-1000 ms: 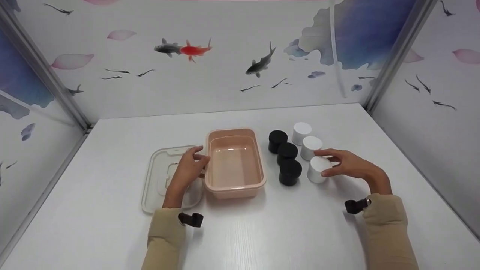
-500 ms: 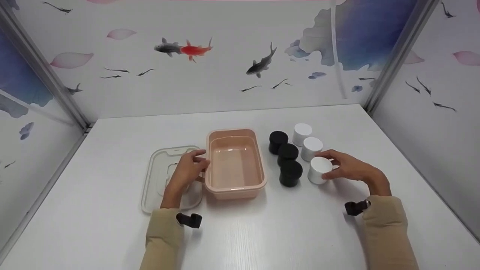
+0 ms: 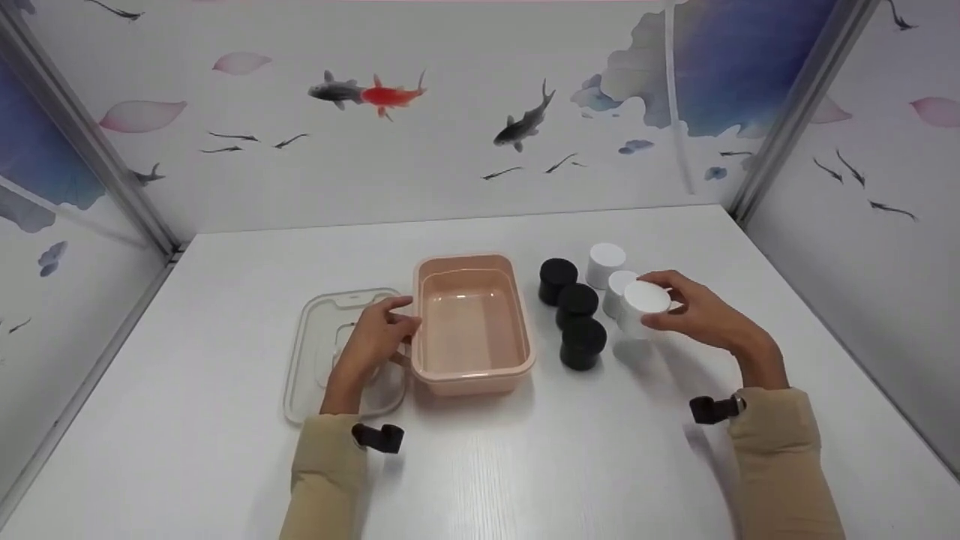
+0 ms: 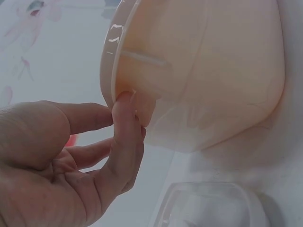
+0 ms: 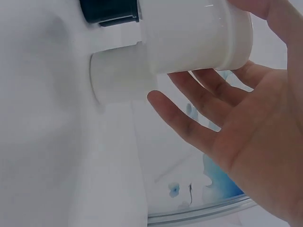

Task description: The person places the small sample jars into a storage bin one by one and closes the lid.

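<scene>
My right hand (image 3: 675, 306) holds a white jar (image 3: 643, 304) lifted off the table, thumb on one side and fingers on the other. In the right wrist view the held white jar (image 5: 194, 33) lies against my right hand (image 5: 236, 123), above another white jar (image 5: 120, 78). Two more white jars (image 3: 604, 262) stand behind, beside a row of three black jars (image 3: 583, 343). My left hand (image 3: 386, 322) grips the left rim of the empty pink tub (image 3: 517, 330). In the left wrist view, the left hand's thumb (image 4: 125, 113) presses under the pink tub's rim (image 4: 113, 61).
A clear lid (image 3: 319, 322) lies flat on the white table (image 3: 525, 465), left of the tub and partly under my left wrist. Patterned walls close in the table at the back and on both sides.
My right hand has lifted the nearest white jar off the table and moved it up and back. The left hand stays on the tub's rim.
</scene>
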Demonstrator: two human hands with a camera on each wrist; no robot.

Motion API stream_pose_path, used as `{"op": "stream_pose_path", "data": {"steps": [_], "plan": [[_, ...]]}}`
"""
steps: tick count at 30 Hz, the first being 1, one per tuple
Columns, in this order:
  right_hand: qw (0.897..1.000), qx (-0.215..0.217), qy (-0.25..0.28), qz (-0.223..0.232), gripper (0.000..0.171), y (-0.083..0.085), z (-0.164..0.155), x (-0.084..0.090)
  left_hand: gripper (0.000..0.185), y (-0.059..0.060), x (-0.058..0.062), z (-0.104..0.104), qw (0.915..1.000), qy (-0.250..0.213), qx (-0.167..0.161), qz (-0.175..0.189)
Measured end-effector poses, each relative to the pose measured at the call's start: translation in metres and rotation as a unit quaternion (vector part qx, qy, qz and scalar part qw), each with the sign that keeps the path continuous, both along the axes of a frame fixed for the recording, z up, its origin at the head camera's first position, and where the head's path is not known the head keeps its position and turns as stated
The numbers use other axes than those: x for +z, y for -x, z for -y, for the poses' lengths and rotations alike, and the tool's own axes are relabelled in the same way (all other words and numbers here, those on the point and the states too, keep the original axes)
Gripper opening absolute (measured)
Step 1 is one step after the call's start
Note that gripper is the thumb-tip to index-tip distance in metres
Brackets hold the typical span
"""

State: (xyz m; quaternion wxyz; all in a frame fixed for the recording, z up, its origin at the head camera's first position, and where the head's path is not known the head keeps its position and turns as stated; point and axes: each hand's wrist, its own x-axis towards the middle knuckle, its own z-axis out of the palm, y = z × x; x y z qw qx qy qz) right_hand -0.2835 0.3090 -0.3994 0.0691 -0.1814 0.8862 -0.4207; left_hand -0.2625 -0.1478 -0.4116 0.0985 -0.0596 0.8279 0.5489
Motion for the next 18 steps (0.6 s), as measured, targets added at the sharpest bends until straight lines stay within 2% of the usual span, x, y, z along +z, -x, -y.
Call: {"op": "stream_pose_path", "data": {"steps": [4, 8, 18], "plan": [[1.000, -0.020, 0.012, -0.015, 0.058, -0.003, 0.007, 0.007, 0.052, -0.001, -0.001, 0.001, 0.9999, -0.012, -0.002, -0.003], [0.999, -0.036, 0.021, -0.029, 0.058, -0.003, 0.014, 0.010, 0.052, -0.001, -0.001, 0.001, 1.0000, 0.002, 0.001, 0.003], [0.991, -0.088, 0.082, -0.057, 0.061, -0.007, 0.044, 0.021, 0.052, 0.000, -0.003, 0.002, 1.0000, -0.002, -0.002, 0.008]]}}
